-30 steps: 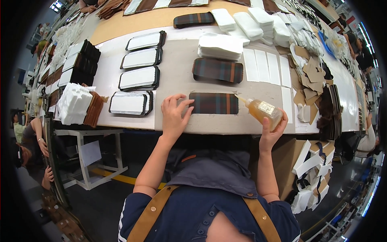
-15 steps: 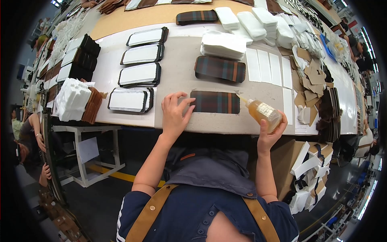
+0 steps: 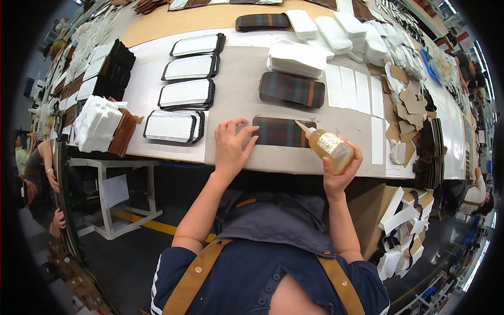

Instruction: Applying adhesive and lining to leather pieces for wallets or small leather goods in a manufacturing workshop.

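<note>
A squeeze bottle of amber liquid (image 3: 332,146) with a pale pointed nozzle is gripped in my right hand (image 3: 341,179). It leans left, with the nozzle tip over the right part of a plaid fabric piece (image 3: 278,132). That piece is dark with teal and orange stripes and lies flat near the table's front edge. My left hand (image 3: 232,147) rests at its left end, fingers bent and apart, thumb and forefinger at the edge. Just beyond lies a stack of similar plaid pieces (image 3: 291,90), with a pile of white pads (image 3: 296,59) behind it.
Left of my left hand, several white panels with dark edges (image 3: 186,93) lie in a column. Farther left stand white foam-like pieces (image 3: 97,122) and brown strips (image 3: 126,134). White strips (image 3: 362,94) lie at right, beside cardboard scraps (image 3: 412,107). An open box of offcuts (image 3: 404,226) stands below.
My right hand has brought the bottle left, so its nozzle has gone from the piece's right edge to over its striped right part. My left hand stays at the left end.
</note>
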A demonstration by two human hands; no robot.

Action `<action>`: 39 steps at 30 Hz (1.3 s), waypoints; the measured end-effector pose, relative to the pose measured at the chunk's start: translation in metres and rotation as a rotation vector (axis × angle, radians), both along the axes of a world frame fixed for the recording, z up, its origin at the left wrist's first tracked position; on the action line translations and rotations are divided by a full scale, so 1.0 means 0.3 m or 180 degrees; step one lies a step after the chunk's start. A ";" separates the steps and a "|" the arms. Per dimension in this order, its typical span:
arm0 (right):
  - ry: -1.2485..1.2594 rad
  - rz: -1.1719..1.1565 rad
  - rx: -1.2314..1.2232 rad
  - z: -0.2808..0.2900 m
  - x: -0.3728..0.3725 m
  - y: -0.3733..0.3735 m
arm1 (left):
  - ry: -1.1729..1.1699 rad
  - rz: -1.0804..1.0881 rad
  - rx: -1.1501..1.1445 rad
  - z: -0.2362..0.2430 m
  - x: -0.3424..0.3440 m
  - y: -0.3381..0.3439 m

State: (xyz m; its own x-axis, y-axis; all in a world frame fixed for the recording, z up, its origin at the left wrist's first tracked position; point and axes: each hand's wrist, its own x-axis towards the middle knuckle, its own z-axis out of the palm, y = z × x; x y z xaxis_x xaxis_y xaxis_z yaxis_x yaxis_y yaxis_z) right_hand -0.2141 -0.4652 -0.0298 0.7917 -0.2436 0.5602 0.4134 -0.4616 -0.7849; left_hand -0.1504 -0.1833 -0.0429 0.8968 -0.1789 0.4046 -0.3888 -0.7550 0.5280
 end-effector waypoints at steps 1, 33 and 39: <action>-0.0035 0.0063 -0.0024 -0.002 0.006 0.010 | 0.0000 0.0014 0.0001 0.000 0.000 0.000; 0.1260 0.1460 0.1384 0.143 0.388 0.050 | -0.0024 0.0250 -0.0422 -0.013 0.001 0.015; 0.1261 0.1560 0.1245 0.128 0.403 0.050 | -0.0060 0.0225 -0.0407 -0.011 -0.001 0.014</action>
